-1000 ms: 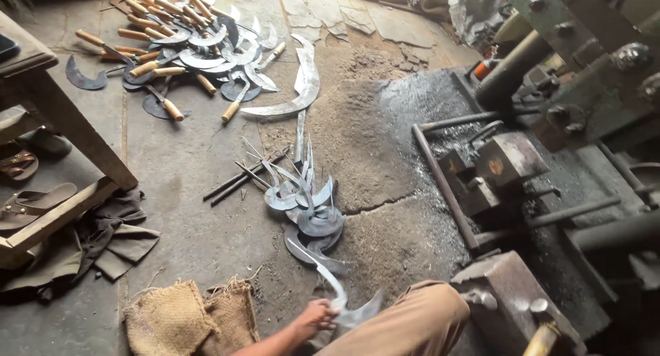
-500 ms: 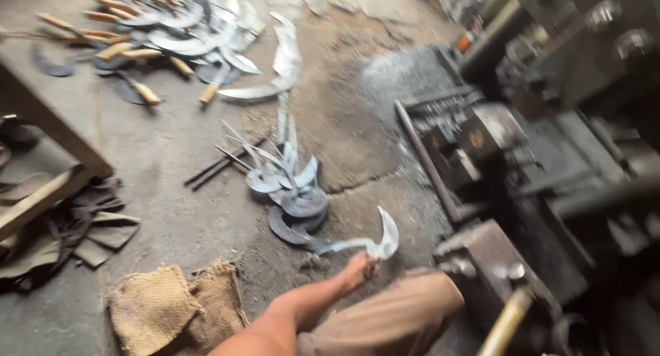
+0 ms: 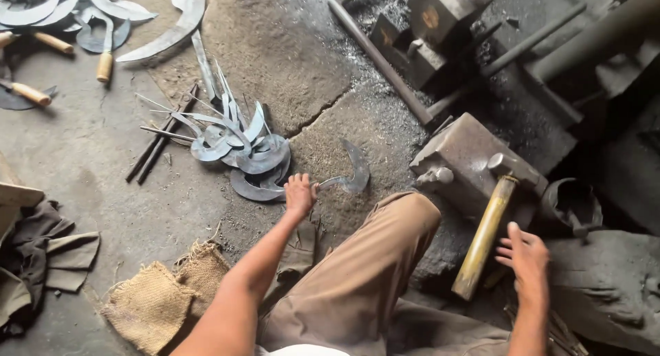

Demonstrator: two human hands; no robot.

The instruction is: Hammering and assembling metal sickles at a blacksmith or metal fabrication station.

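From the head camera, looking down past a bent knee in tan trousers (image 3: 371,273), the left hand (image 3: 300,194) is closed around the thin tang of a curved grey steel sickle blade (image 3: 352,174). The blade sticks out to the right of the fist, hooked end up, just above the dusty concrete floor (image 3: 103,163); whether it touches the floor cannot be told. Just left of that hand lies a heap of similar unhandled grey sickle blades (image 3: 240,146), tangs pointing up and left, with two thin dark metal rods (image 3: 155,150) beside them.

The right hand (image 3: 526,260) is open, fingers spread, holding nothing. It hovers near a long yellowish wooden handle (image 3: 485,236) that leans against a heavy grey metal block (image 3: 467,157).

At the top left are finished sickles with pale wooden handles (image 3: 69,26), well apart from the hands. A piece of coarse brown burlap sacking (image 3: 161,297) lies by the left forearm, and dark crumpled rags (image 3: 41,260) sit at the left edge. Dark machine parts and a long steel pipe (image 3: 378,53) fill the upper right.
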